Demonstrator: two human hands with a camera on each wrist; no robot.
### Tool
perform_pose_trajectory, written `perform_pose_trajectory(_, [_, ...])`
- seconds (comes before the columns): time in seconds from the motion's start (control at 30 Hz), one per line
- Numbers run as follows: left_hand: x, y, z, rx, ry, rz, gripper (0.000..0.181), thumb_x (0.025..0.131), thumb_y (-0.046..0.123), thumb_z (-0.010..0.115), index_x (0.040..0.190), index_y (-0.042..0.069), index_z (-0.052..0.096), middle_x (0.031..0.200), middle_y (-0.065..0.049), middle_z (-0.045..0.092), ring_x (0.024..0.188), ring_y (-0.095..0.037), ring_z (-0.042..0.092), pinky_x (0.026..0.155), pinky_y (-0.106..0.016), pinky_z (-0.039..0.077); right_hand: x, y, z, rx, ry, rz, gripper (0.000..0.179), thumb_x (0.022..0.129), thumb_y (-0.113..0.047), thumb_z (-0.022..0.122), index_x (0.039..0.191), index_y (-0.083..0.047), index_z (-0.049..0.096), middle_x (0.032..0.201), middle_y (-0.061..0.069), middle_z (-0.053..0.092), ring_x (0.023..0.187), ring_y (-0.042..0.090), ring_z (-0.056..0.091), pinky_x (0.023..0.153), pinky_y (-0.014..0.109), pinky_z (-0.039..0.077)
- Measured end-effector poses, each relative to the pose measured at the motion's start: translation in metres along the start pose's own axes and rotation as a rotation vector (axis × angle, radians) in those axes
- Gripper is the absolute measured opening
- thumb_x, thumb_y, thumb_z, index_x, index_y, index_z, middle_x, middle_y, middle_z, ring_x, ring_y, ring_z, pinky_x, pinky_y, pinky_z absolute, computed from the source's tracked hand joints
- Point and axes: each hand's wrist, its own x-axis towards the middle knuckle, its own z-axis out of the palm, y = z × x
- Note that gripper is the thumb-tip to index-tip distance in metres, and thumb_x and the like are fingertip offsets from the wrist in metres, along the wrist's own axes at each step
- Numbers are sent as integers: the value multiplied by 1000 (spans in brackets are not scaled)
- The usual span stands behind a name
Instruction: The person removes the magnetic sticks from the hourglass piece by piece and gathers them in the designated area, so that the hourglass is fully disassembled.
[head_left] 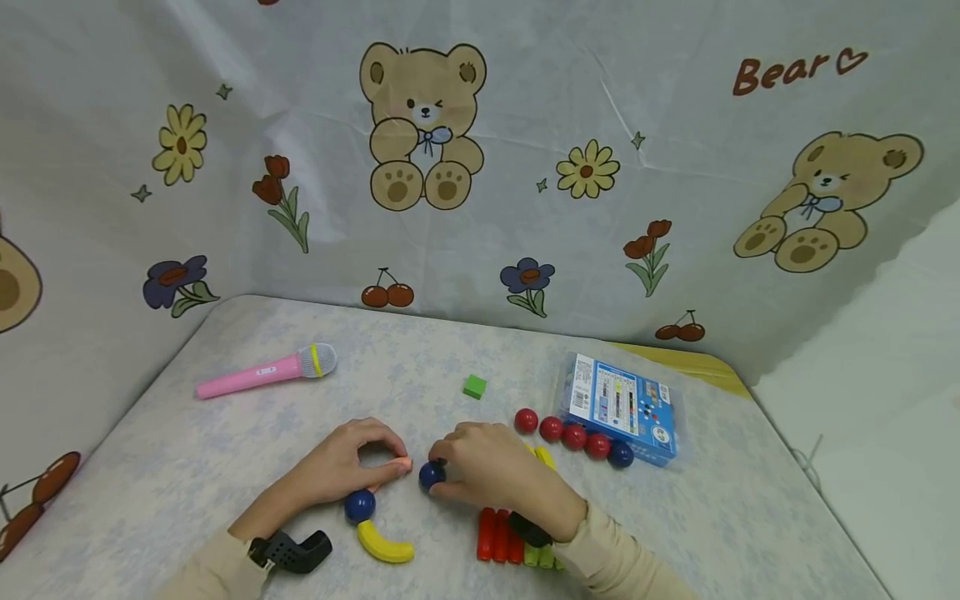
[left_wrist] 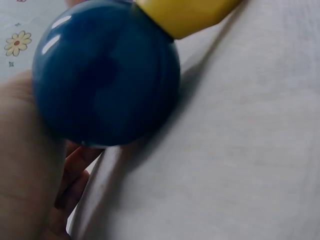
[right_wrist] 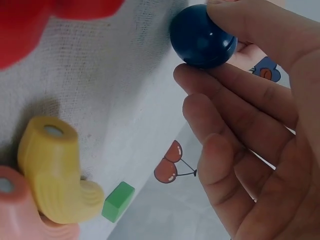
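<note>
My left hand (head_left: 348, 462) pinches an orange stick piece (head_left: 406, 464), whose tip shows past the fingertips. At its near end is a blue ball (head_left: 360, 506), joined to a yellow curved piece (head_left: 386, 545) that lies on the table. The left wrist view shows this blue ball (left_wrist: 107, 75) against the yellow piece (left_wrist: 187, 12). Just right of the orange tip, my right hand (head_left: 491, 467) holds a second blue ball (head_left: 432, 476) between thumb and fingers. In the right wrist view this ball (right_wrist: 202, 37) sits at the fingertips, with the other fingers loosely bent.
Red sticks (head_left: 495, 536) and light green sticks (head_left: 540, 557) lie below my right wrist, with yellow curved pieces (head_left: 545, 457) partly hidden behind it. Several red balls (head_left: 551, 429) and a blue ball line up before a blue box (head_left: 622, 404). Farther back are a green block (head_left: 475, 386) and pink microphone (head_left: 258, 376).
</note>
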Motion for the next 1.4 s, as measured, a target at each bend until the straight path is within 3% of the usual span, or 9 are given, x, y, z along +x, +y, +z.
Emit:
perform_pose_trajectory(0.3, [0,1,-1,-1,-1,-7,7,95,41,75,100,39,71,100,23,67,99,-2,60,91,-33,50,-13,1,-2,59,33,15,35,91,-46,78,118,-23,77,107,-8,76,90,4,66,76,20,55])
perform_pose_trajectory(0.6, [1,3,-1,2,-5,-14,7,94,40,76,100,37,72,99,23,68,99,-2,61,92,-33,50,-37,5,-6,191,88,71,32,90,-38,79,117,-20,74,97,-4,74,79,2,59,62,15,47])
perform_pose_trajectory(0.73, [1,2,-2,10,-6,-27,8,94,42,75,99,38,72,99,23,68,99,-2,61,92,-34,50,-50,10,-7,240,90,120,33,90,-37,79,117,-22,71,90,-8,69,76,1,55,62,16,47])
perform_pose_trajectory(0.93, [1,2,-1,14,-11,-45,8,94,45,75,99,39,71,99,24,67,99,-2,60,93,-35,50,-68,18,-11,295,96,184,35,90,-36,80,120,-21,69,95,-7,70,74,2,56,63,17,50])
perform_pose_trajectory(1.23, [0,2,-1,6,-11,-38,7,95,43,75,99,40,71,99,24,67,99,-2,60,93,-34,50,-91,33,-13,276,167,252,36,87,-37,84,118,-24,70,108,-9,73,86,10,64,70,19,53])
perform_pose_trajectory(1.4, [-1,3,-1,8,-4,-36,7,94,43,75,99,40,71,100,24,67,99,-2,60,93,-33,50,-102,46,-17,261,221,267,37,85,-30,87,116,-25,69,100,-13,68,83,11,60,62,18,49])
